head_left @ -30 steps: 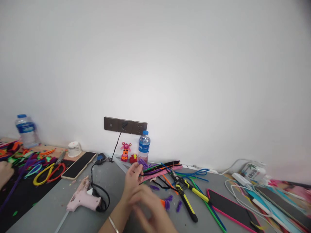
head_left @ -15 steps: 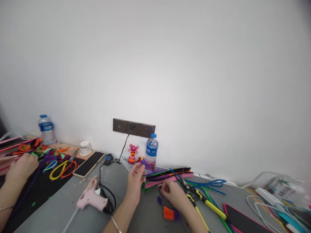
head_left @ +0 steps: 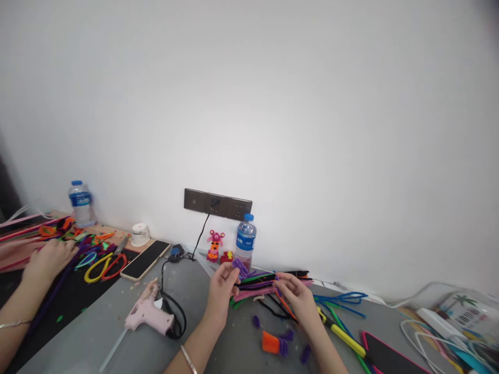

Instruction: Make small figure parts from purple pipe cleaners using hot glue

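My left hand (head_left: 225, 291) pinches a small purple piece of coiled pipe cleaner (head_left: 240, 268) between thumb and fingers, in front of the water bottle. To its right, my right hand (head_left: 295, 292) has its fingertips together over the pipe-cleaner bundle (head_left: 255, 289). A speck of purple shows at those fingertips, too small to name. Below the hands, an orange block with purple coils (head_left: 270, 342) lies on the grey table, beside loose purple bits (head_left: 255, 322). Yellow-handled pliers (head_left: 345, 338) are partly covered by my right hand and forearm.
A pink glue gun (head_left: 148, 317), phone (head_left: 145, 259) and scissors (head_left: 105, 267) lie left. Another person's hand (head_left: 50, 259) is over scraps at far left. A pipe-cleaner figure (head_left: 214, 246) and bottle (head_left: 246, 241) stand by the wall. Cables (head_left: 423, 337) lie right.
My right hand has moved up and right from the table onto the bundle. Black and orange stems now show beneath it. My left hand keeps the purple piece. The view has shifted slightly.
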Available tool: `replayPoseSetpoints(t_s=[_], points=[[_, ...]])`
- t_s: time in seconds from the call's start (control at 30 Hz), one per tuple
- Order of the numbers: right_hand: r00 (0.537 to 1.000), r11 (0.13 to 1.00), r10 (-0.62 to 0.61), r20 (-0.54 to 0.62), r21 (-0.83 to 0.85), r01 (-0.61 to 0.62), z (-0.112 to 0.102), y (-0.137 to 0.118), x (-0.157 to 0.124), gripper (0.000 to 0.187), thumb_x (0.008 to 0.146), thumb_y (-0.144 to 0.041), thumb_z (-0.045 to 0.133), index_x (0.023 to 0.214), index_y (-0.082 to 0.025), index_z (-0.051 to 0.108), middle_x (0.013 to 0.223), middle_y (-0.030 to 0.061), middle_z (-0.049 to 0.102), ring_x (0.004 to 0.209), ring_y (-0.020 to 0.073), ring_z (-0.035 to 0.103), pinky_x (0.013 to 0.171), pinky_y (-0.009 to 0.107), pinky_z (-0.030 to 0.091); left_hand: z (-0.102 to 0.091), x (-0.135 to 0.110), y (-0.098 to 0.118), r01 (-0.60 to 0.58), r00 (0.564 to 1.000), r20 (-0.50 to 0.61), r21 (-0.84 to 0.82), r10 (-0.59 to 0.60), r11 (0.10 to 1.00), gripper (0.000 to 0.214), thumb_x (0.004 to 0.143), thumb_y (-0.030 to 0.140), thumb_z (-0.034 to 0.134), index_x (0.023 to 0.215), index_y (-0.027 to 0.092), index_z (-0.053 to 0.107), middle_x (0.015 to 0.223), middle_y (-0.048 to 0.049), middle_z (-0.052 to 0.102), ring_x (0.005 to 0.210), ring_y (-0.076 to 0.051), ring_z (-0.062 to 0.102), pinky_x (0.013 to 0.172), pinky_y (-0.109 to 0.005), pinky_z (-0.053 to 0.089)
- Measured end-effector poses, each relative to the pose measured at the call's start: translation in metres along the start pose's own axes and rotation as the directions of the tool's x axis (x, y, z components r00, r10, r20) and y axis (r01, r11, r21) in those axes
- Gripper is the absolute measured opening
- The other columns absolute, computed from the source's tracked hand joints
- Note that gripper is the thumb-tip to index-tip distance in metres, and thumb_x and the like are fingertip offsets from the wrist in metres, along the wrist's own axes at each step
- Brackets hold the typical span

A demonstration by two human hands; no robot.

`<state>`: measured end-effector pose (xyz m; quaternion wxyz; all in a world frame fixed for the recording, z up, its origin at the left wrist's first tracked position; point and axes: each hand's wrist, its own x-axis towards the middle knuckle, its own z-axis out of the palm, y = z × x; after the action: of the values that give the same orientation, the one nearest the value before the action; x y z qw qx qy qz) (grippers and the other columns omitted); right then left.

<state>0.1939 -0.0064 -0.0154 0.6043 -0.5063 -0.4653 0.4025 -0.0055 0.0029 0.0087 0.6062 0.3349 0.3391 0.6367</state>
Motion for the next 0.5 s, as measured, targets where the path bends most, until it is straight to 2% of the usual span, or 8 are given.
replayPoseSetpoints(t_s=[0.13,0.27,0.37,0.5], points=[[0.998,1.0,0.006,-0.064,0.028,-0.005,0.004,-0.005,-0.002,0.045,0.059,-0.048,0.079,0.087,-0.014,0.069,0.075,0.0082,0.075,0.075,0.0249,0.069,0.064,0.031,0.051,-0.002,0.004,-0.006,-0.011,1.0,0.002,0.007,0.011,1.0,0.037,0.057,0.044,0.083,0.073,0.017,0.064,0.061,0.0039,0.053,0.055,-0.01,0.051,0.038,-0.015,0.038],[0.997,0.996,0.057,-0.049,0.075,-0.053,0.013,-0.012,-0.006,0.043,0.058,-0.048,0.08,0.082,-0.015,0.068,0.075,0.0098,0.075,0.073,0.0244,0.068,0.061,0.03,0.052,-0.006,0.006,-0.011,-0.015,1.0,0.026,0.029,0.015,0.999,0.036,0.06,0.045,0.082,0.074,0.017,0.064,0.06,0.0039,0.052,0.056,-0.009,0.05,0.038,-0.014,0.038],[0.998,0.994,0.043,-0.054,0.099,-0.038,0.019,-0.013,-0.009,0.039,0.059,-0.047,0.081,0.079,-0.015,0.069,0.074,0.0071,0.073,0.067,0.0204,0.065,0.058,0.027,0.051,-0.007,0.005,-0.013,-0.018,0.999,0.042,0.044,0.016,0.999,0.035,0.063,0.044,0.081,0.075,0.017,0.063,0.061,0.0037,0.051,0.057,-0.009,0.05,0.039,-0.014,0.038],[0.996,0.993,-0.011,-0.083,0.119,0.021,0.025,-0.012,-0.01,0.036,0.057,-0.046,0.082,0.072,-0.016,0.069,0.062,-0.0004,0.062,0.056,0.0144,0.055,0.053,0.024,0.047,-0.006,0.005,-0.015,-0.017,0.998,0.054,0.063,0.014,0.998,0.035,0.065,0.045,0.079,0.077,0.017,0.063,0.06,0.0043,0.051,0.054,-0.008,0.049,0.039,-0.014,0.037]])
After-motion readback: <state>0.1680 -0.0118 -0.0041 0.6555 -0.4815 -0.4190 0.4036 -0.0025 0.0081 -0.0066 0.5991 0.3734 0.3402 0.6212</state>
